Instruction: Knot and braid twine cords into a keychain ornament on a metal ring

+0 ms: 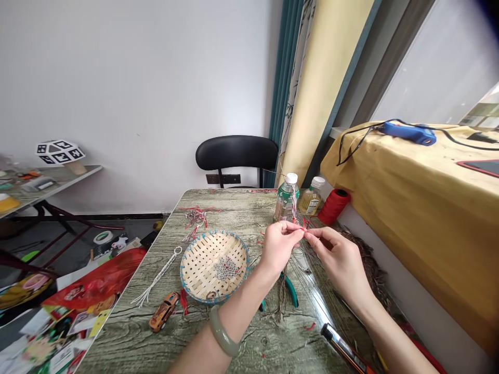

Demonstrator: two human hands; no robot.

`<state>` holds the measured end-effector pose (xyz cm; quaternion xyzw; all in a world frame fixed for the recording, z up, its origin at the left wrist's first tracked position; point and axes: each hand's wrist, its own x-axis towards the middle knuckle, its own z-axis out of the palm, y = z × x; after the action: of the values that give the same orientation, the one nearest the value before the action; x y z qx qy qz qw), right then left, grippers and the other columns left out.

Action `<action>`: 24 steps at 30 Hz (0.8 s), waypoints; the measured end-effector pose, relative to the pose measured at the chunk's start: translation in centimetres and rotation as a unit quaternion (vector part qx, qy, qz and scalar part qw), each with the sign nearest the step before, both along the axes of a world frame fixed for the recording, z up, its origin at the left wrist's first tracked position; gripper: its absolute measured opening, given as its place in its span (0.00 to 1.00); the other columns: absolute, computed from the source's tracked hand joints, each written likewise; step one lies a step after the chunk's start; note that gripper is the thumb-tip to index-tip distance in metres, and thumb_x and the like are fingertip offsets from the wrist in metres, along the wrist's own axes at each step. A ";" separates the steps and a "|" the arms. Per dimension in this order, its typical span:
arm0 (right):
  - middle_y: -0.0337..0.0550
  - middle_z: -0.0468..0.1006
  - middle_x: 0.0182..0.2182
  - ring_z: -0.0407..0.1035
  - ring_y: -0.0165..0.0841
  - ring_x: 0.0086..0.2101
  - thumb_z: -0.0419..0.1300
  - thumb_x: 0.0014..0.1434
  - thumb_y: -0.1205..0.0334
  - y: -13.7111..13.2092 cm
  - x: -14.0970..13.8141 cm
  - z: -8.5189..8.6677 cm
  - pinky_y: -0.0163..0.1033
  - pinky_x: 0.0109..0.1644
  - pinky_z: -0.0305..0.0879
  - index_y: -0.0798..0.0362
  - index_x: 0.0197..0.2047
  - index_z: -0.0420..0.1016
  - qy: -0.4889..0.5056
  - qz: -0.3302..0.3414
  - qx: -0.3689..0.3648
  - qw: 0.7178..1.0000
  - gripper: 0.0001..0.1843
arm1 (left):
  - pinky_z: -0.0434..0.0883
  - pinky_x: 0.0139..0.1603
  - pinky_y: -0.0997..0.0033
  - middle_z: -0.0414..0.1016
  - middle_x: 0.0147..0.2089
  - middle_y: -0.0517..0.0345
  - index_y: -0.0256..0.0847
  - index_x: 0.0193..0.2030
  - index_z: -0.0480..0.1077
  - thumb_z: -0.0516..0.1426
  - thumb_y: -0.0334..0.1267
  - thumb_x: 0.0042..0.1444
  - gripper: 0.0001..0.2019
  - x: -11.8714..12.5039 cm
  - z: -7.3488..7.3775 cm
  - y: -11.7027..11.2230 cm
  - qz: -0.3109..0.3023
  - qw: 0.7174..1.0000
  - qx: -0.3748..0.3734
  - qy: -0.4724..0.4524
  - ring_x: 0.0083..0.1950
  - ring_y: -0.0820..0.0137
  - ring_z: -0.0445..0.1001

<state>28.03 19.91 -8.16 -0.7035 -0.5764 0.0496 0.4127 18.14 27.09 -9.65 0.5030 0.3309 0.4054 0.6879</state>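
My left hand [279,243] and my right hand [336,253] meet above the table, fingertips pinched close together on a red thread [305,226]. A green bangle circles my left wrist. Behind my fingers a braided red and white cord [293,205] hangs in front of a plastic bottle [281,206]. Left of my hands lies a round woven bamboo basket [198,262] with several small metal rings [227,268] in it. Partly hidden beneath my left hand are green-handled pliers [291,292]. A spool of red thread [334,206] stands beyond my right hand.
A smaller bottle [311,197] stands beside the spool. On the table's left are thread scraps [196,217], a white knotted cord [159,275] and a toy car [164,312]. A marker-like tube [343,347] lies near the right front. A black chair [237,152] stands behind the table.
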 end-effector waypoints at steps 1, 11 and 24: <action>0.43 0.76 0.28 0.68 0.34 0.28 0.53 0.57 0.56 0.0 -0.1 0.0 0.36 0.31 0.62 0.54 0.31 0.73 0.009 -0.003 -0.003 1.000 0.12 | 0.66 0.26 0.78 0.71 0.26 0.57 0.34 0.26 0.70 0.58 0.30 0.44 0.01 0.0 0.0 0.0 0.001 1.000 -0.001 -0.003 0.27 0.76 0.68; 0.39 0.72 0.22 0.63 0.29 0.22 0.54 0.54 0.60 0.9 0.1 -0.2 0.33 0.25 0.58 0.55 0.26 0.69 0.117 0.012 -0.023 0.993 0.10 | 0.64 0.27 0.77 0.71 0.24 0.60 0.33 0.25 0.71 0.61 0.32 0.41 0.04 -0.9 0.1 0.2 -0.054 0.997 -0.011 -0.049 0.25 0.78 0.67; 0.43 0.74 0.31 0.67 0.33 0.31 0.58 0.55 0.59 -0.1 -0.3 -0.3 0.36 0.33 0.63 0.54 0.35 0.74 0.104 0.017 0.053 0.993 0.08 | 0.67 0.40 0.69 0.75 0.32 0.52 0.32 0.34 0.74 0.58 0.34 0.49 0.08 -0.8 -0.6 0.0 -0.078 0.993 0.045 -0.072 0.34 0.71 0.71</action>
<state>27.71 19.76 -8.42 -0.6617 -0.5441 0.0987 0.5063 17.30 27.11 -10.24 0.5269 0.2218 0.4005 0.7161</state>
